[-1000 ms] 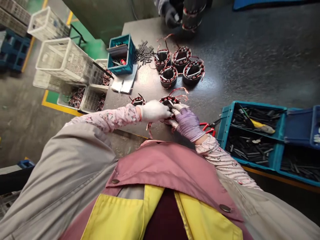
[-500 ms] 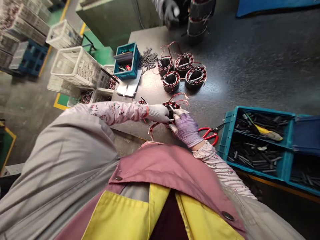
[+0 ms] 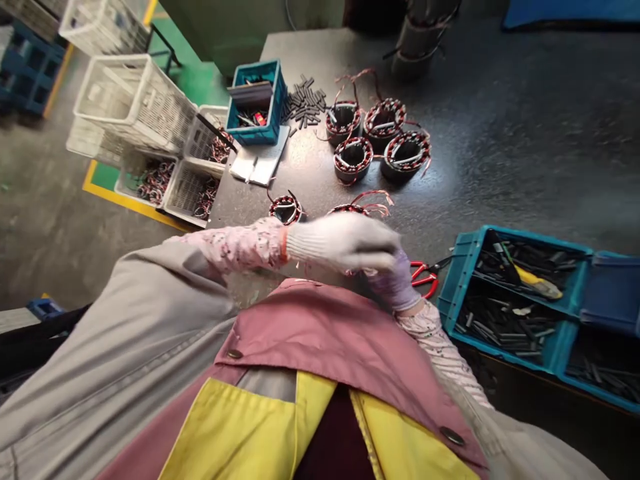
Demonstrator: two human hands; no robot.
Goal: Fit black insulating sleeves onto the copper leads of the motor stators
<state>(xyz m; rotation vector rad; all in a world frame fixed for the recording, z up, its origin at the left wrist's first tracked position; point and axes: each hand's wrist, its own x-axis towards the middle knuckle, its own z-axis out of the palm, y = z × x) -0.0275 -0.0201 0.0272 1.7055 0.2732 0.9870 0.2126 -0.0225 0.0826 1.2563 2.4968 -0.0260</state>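
Note:
My left hand [image 3: 350,241], in a white knit glove, reaches across in front of me and is blurred by motion. Its fingers are pressed together over my right hand [image 3: 396,283]; whatever they hold is hidden. The right hand wears a purple glove, and its fingers are covered by the left. Partly behind the left hand stands a motor stator [image 3: 350,209], its red-and-white lead wires [image 3: 375,199] trailing to the right. A smaller wound stator [image 3: 287,210] stands beside my left wrist. Red-handled cutters [image 3: 425,278] lie right of my right hand.
Several wound stators [image 3: 353,160] stand farther back, near a pile of short black tubes [image 3: 305,101]. A teal box [image 3: 255,133] sits at the back left. At right, a divided teal bin [image 3: 463,280] holds black pieces and a yellow-handled tool [image 3: 537,283]. White crates [image 3: 135,100] stand left.
My left hand has come away from the stator and moved right, over my right hand. The co-worker's gloved hand at the back has left view. The camera view has shifted.

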